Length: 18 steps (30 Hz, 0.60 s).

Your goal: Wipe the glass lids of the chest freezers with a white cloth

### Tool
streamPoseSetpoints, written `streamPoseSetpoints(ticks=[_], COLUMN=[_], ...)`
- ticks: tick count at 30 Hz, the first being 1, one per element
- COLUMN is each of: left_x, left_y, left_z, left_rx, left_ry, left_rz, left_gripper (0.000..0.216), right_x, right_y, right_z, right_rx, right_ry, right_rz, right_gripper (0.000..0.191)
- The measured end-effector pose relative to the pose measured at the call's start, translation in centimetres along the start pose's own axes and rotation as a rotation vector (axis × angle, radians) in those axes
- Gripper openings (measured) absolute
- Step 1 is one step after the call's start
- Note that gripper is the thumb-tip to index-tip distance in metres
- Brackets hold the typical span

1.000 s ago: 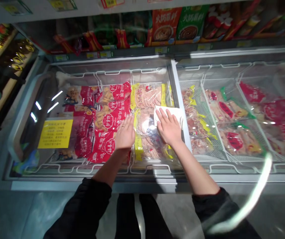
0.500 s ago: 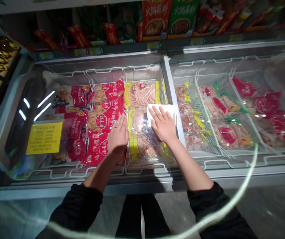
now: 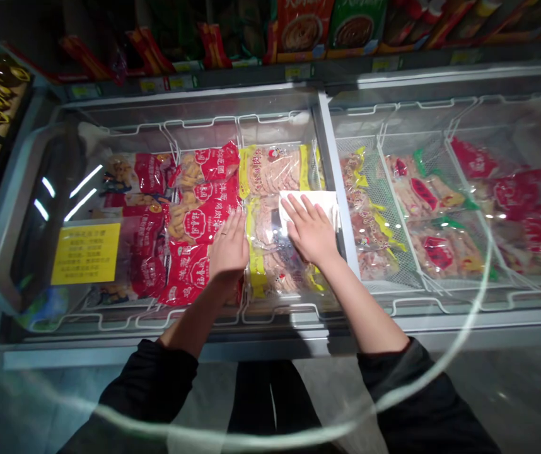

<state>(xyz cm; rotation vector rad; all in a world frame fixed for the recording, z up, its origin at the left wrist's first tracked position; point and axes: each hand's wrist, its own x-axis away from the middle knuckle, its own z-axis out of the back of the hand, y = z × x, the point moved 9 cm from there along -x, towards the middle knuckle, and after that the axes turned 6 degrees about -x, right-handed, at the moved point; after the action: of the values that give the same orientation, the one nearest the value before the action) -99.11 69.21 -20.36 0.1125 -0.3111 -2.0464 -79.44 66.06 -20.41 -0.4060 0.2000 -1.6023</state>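
Right hand [image 3: 313, 234]: grip open, palm flat on white cloth [image 3: 328, 201], pressing rather than pinching. Cloth lies on glass lid [image 3: 81, 186], just left of the pale frame [image 3: 339, 183]. Left hand [image 3: 229, 251]: grip open, fingers together, palm down on the same lid; looks like bracing. Step in hand reads as a wipe of the glass. Next stroke would call for even palm pressure and care near the frame edge.

Under the glass: red packets [image 3: 195, 224] below the left hand, white Chinese characters, 鸡肉 legible; logo characters too soft to trust. Yellow-edged packets [image 3: 275, 167] below the right hand, 肉 legible on the far one. Yellow notice [image 3: 86, 253] at left: several printed lines, unreadable. Sauce pouches [image 3: 304, 33] at the far side: lettering cut off.
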Motion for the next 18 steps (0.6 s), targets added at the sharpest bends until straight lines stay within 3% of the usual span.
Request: streamPoseSetpoints(ticks=[4,9,13,18], left_x=[0.0,0.1,0.1,0.2], left_y=[0.1,0.5,0.5,0.4], left_z=[0.1,0.3,0.2,0.3], left_rx=[0.021,0.017,0.019,0.049], left_ry=[-0.009,-0.019,-0.036,-0.032], left_rz=[0.001,-0.003,0.004,0.000], left_gripper=[0.071,0.069,0.067,0.070], right_x=[2.8,7.6,4.9,1.3], right_y=[4.2,2.2,1.0,5.0], right_z=[1.2,-0.1,-0.3,1.3], right_rx=[-0.007,0.038,0.052,0.040], right_ry=[0.061,0.073,0.017,-0.021], right_rz=[-0.128,-0.191,-0.111,-0.109], right_gripper=[0.063,0.062,0.061,0.063])
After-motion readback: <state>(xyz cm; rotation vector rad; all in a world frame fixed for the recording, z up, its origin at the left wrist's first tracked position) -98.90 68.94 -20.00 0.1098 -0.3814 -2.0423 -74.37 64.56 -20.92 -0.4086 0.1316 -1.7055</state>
